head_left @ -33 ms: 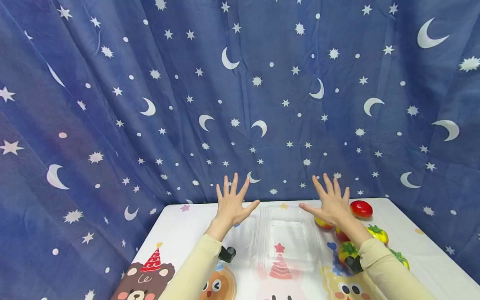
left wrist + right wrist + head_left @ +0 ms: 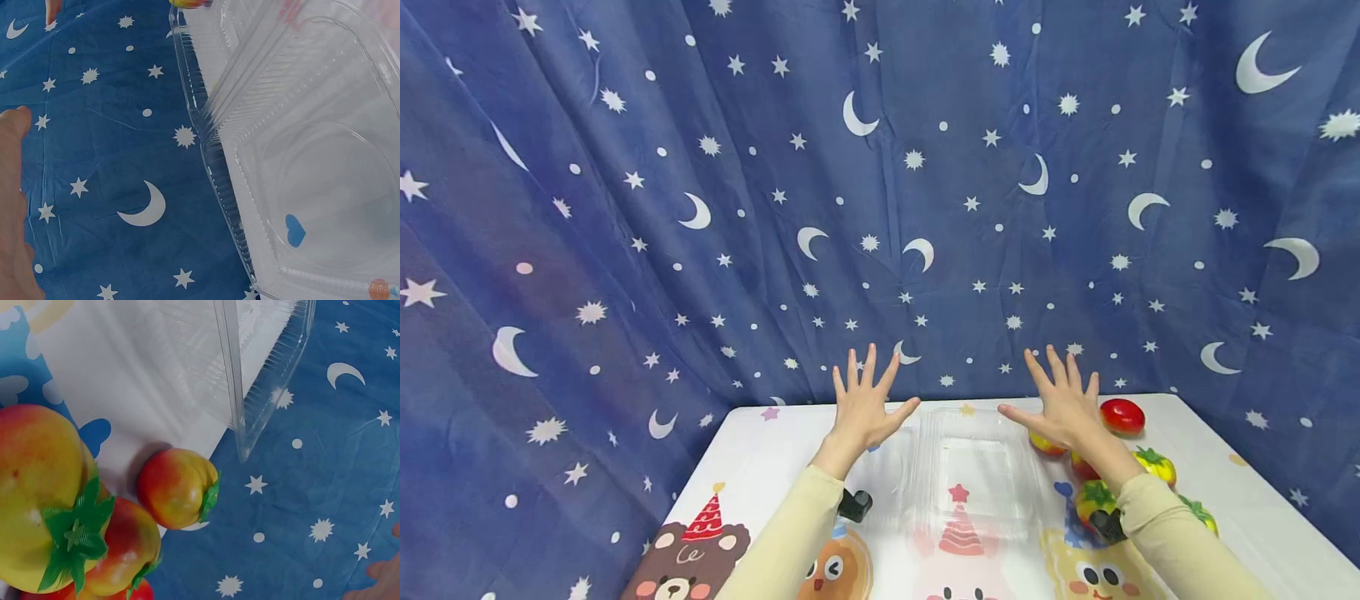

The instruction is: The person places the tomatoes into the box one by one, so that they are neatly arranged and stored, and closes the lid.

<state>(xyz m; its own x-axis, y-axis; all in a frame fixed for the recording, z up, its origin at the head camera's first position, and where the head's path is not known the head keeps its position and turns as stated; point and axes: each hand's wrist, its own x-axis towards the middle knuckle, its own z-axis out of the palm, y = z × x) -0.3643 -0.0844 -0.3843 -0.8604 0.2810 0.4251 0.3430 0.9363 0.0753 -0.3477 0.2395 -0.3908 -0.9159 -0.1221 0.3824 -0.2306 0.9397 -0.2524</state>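
Observation:
Both hands are held up over the far part of the table with fingers spread, holding nothing. My left hand (image 2: pixel 863 414) is above the left side of a clear plastic clamshell box (image 2: pixel 977 471), whose ribbed walls and folded-out part (image 2: pixel 331 169) fill the right of the left wrist view. To the box's right hovers my right hand (image 2: pixel 1066 410), near a group of yellow-red fruits with green leafy tops, persimmon-like (image 2: pixel 178 487). A larger fruit (image 2: pixel 37 494) sits close to the right wrist camera. The right forearm partly hides the group. Beyond it lies a glossy red fruit (image 2: pixel 1123 417).
A white tablecloth (image 2: pixel 1247 500) with printed cartoon animals covers the table. Behind its far edge hangs a blue curtain (image 2: pixel 955 208) with moons and stars. Small black devices (image 2: pixel 855 505) are at the wrists.

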